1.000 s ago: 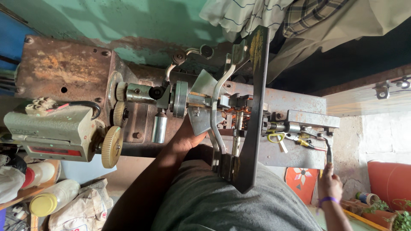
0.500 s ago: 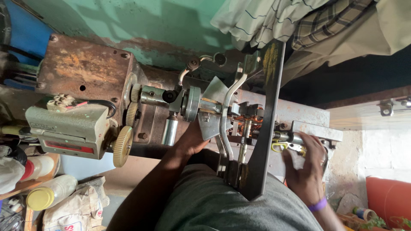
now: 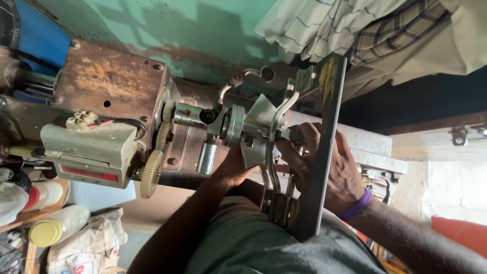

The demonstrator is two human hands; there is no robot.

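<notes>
- Here the left hand (image 3: 233,170) presses against the underside of the metal mechanism (image 3: 253,129), just below its silver disc and funnel-shaped plate; whether its fingers are clenched or released cannot be told, since the parts hide them.
- The right hand (image 3: 332,170), with a purple band (image 3: 357,205) at the wrist, reaches in from the other side. Its fingers (image 3: 299,152) curl around the small parts right behind the curved steel levers (image 3: 271,152), grasping there, though what exactly they pinch is hidden.
- A dark flat metal bar (image 3: 319,152) runs across the back of the right hand, from near the hanging cloth down to the person's grey garment (image 3: 253,243).
- The mechanism sits in the middle of the view, joined to a rusty brown housing (image 3: 109,83) with brass-coloured gears (image 3: 152,172) on its edge.
- A grey-green box with a red strip (image 3: 86,152) lies against the housing, a black cable looping out of it.
- Striped and checked cloth (image 3: 355,25) hangs by the green wall (image 3: 167,23).
- A bottle with a yellow cap (image 3: 56,226) lies on a shelf in the lower corner, beside a printed sack (image 3: 86,248).
</notes>
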